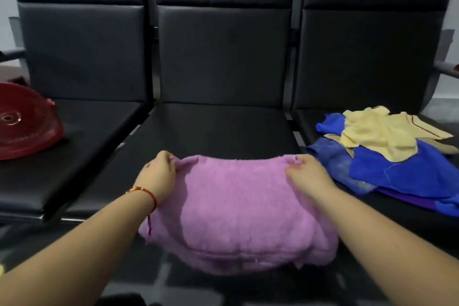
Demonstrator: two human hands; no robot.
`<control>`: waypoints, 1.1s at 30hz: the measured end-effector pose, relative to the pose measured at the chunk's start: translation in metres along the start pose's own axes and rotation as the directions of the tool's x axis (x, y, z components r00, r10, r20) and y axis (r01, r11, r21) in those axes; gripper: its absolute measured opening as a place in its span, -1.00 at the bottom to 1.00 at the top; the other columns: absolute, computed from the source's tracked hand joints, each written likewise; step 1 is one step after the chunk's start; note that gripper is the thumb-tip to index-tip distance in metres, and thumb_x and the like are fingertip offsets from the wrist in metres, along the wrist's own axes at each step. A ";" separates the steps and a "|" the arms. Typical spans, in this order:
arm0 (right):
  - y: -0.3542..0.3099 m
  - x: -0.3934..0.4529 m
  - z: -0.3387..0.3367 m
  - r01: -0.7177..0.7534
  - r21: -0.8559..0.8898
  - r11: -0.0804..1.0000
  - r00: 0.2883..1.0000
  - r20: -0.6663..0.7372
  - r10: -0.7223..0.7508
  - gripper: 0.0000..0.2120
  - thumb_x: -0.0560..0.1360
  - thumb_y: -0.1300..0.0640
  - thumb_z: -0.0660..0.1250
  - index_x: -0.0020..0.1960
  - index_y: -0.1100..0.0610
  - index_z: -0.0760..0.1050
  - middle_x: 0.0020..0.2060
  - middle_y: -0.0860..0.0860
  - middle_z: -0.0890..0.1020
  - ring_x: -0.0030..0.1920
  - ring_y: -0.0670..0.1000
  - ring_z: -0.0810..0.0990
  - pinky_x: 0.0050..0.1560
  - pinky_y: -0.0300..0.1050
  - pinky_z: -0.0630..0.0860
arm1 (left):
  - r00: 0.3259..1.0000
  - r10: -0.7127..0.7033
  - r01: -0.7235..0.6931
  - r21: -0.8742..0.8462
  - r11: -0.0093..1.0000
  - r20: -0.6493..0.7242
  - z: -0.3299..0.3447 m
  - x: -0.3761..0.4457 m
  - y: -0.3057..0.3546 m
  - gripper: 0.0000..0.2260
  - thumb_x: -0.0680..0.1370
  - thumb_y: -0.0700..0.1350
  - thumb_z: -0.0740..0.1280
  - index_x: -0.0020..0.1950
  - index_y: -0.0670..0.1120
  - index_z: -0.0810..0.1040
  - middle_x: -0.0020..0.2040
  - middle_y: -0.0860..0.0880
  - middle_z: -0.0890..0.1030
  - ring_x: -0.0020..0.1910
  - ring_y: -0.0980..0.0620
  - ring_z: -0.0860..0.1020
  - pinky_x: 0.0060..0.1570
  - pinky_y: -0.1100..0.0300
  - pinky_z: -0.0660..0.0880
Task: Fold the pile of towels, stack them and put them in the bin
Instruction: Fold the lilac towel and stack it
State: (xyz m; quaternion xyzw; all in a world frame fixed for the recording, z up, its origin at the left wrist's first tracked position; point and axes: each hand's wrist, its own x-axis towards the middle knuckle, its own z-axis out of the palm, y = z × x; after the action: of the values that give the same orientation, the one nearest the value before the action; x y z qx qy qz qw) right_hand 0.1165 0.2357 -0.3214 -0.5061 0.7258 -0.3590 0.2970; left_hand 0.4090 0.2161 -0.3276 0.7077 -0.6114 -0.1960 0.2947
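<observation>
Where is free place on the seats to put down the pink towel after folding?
Bare: the middle seat behind the pink towel, and the left seat's front, beside the red bin. Crowded: the right seat, under the blue and yellow towel pile.

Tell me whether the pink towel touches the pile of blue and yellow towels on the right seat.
Apart. The head view shows bare black seat between the pink towel and the pile's nearest blue edge.
</observation>
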 end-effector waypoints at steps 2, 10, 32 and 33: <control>0.000 0.011 0.023 0.129 -0.261 0.957 0.991 -0.003 -0.135 -0.53 0.48 0.13 0.32 0.36 0.05 0.33 0.12 -0.01 0.56 0.11 0.08 0.55 0.09 -0.11 0.43 | 0.993 0.105 -0.112 0.134 0.985 0.057 0.013 0.015 -0.005 -0.83 0.64 -0.07 0.06 0.10 -0.07 0.41 0.04 -0.05 0.49 0.11 -0.09 0.45 0.12 0.13 0.33; -0.011 0.102 0.060 0.340 -0.513 0.788 0.930 0.061 -0.362 -0.31 0.57 -0.04 0.17 0.57 0.01 -0.12 0.56 -0.04 0.02 0.48 0.05 0.22 0.43 -0.09 0.19 | 0.969 0.188 -0.232 0.330 0.915 0.159 0.038 0.109 -0.013 -0.32 0.60 0.15 0.12 0.57 -0.05 -0.17 0.52 -0.08 0.21 0.50 -0.03 0.14 0.47 0.17 0.03; -0.026 0.116 0.069 0.442 -0.636 0.633 0.896 0.272 -0.352 -0.40 0.55 -0.25 0.10 0.48 0.03 0.22 0.47 -0.01 0.28 0.44 0.03 0.24 0.39 -0.12 0.18 | 0.977 0.065 -0.178 0.603 0.777 0.204 0.053 0.132 0.021 -0.38 0.54 0.34 -0.02 0.41 -0.05 0.30 0.39 -0.05 0.35 0.39 -0.06 0.29 0.39 0.00 0.15; -0.021 0.104 0.066 0.444 -0.615 0.652 0.896 0.311 -0.316 -0.37 0.55 -0.28 0.08 0.52 0.00 0.14 0.53 -0.02 0.15 0.51 0.00 0.12 0.48 -0.09 0.06 | 0.976 0.023 -0.160 0.637 0.754 0.217 0.051 0.120 0.022 -0.32 0.53 0.37 -0.05 0.48 -0.05 0.20 0.47 -0.06 0.26 0.47 -0.07 0.18 0.45 -0.07 -0.01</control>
State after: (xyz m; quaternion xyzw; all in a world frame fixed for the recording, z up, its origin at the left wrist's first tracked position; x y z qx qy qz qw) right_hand 0.1479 0.1174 -0.3484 -0.7489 0.6534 -0.0809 0.0751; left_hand 0.3804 0.0878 -0.3415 0.7123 -0.7011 -0.0252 -0.0218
